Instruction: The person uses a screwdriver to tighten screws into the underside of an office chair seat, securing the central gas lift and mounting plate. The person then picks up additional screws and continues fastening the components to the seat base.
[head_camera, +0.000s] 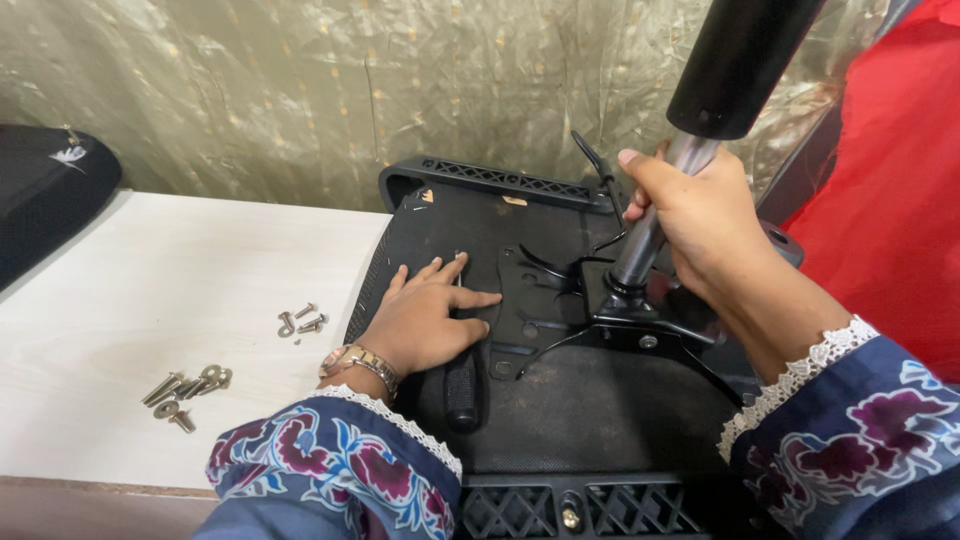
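Open table top (150, 290) along its left and far edges, bolts (187, 388) near the front edge and screws (303, 322) mid-right block there, while gas cylinder (690, 130), lever (597, 165) and black-handled tool (462, 385) crowd the chair seat underside (590, 410).

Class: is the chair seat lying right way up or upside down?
Upside down: the chair seat shows its underside, with the metal mechanism plate and gas cylinder pointing upward.

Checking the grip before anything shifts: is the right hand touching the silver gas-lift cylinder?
Touching. The head view shows the right hand with its fingers wrapped around the silver cylinder, just below the black sleeve.
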